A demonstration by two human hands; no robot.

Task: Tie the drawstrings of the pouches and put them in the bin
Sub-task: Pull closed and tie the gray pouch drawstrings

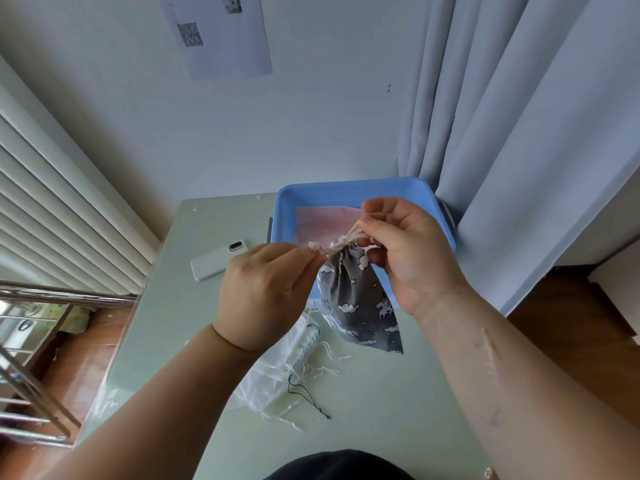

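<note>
A grey pouch [356, 299] printed with white clouds and unicorns hangs above the table, its neck gathered by a cream drawstring [332, 245]. My left hand [266, 292] pinches the left end of the drawstring. My right hand [412, 251] pinches the cord at the right side of the pouch's neck. Behind them stands the blue bin [349, 190], with a pink pouch [322, 223] lying flat inside. White pouches [277, 368] with loose white strings lie in a heap on the table under my left forearm.
A white phone [218, 259] lies on the pale green table [381, 410] left of the bin. A thin black cord [304, 393] rests beside the white heap. Curtains hang at the right, a radiator and metal rack stand at the left.
</note>
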